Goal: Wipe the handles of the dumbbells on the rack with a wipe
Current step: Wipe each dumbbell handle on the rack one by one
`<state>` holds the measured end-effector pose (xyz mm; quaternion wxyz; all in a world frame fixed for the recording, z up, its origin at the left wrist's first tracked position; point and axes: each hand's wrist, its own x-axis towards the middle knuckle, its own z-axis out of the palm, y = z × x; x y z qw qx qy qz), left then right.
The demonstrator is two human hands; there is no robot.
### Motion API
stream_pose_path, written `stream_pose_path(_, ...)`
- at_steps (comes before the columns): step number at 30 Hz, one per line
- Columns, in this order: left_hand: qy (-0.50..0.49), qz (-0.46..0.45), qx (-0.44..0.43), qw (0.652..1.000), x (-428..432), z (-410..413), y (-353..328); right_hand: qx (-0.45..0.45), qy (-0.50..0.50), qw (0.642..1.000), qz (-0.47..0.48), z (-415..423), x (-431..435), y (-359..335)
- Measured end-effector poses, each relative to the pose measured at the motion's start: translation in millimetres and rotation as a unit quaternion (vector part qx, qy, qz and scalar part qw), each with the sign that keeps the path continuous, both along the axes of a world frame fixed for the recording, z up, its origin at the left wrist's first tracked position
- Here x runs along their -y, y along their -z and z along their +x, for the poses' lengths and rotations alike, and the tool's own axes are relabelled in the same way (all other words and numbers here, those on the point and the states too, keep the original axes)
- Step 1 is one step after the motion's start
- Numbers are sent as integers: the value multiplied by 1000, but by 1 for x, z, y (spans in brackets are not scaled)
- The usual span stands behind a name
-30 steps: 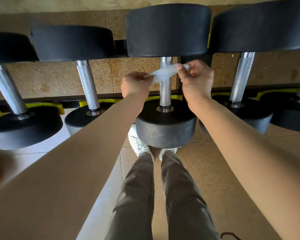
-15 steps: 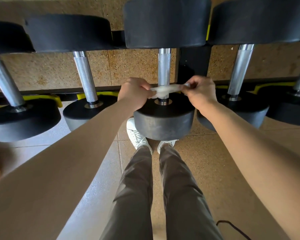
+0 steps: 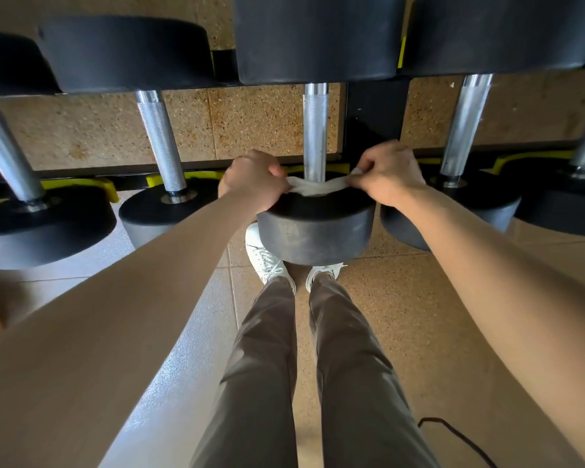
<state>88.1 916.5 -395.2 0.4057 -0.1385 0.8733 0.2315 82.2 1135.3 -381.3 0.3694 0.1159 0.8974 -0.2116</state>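
A white wipe (image 3: 318,188) is stretched across the near end of the middle dumbbell's chrome handle (image 3: 315,130), just above its near black head (image 3: 314,231). My left hand (image 3: 254,180) pinches the wipe's left end and my right hand (image 3: 387,173) pinches its right end, one hand on each side of the handle. The wipe wraps the front of the handle's base. More dumbbells lie on the rack, with handles to the left (image 3: 161,143) and right (image 3: 465,130).
The black rack with yellow saddles (image 3: 98,187) runs across the view, and a black upright post (image 3: 374,119) stands behind the middle handle. My legs and white shoes (image 3: 267,258) stand on the speckled floor below. A dark cord (image 3: 453,430) lies at lower right.
Both hands have slid the stretched wipe down the middle handle from near its middle to its near end, just above the near head.
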Motion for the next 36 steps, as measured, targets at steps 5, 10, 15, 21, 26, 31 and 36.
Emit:
stream_pose_path(5, -161, -73, -32, 984, 21, -7, 6, -6, 1, 994, -106, 14, 24, -11)
stream_pose_path(10, -456, -17, -109, 883, 33, -25, -6, -80, 129, 983, -106, 14, 18, -9)
stream_pose_path(15, -445, 169, -68, 877, 20, -35, -20, -43, 222, 959, -173, -6, 20, -2)
stream_pose_path(21, -425, 309, 9, 851, -14, -44, -26, 64, 389, 841, -371, -36, 38, -1)
stream_pose_path(26, -412, 293, 40, 862, -27, -54, -24, 123, 365, 837, -390, -53, 51, -2)
stream_pose_path(31, -413, 284, 48, 864, -26, -56, -21, 132, 281, 893, -327, -61, 42, 12)
stream_pose_path(36, -398, 232, -6, 888, -30, -58, -21, 73, 214, 929, -294, -58, 23, 14)
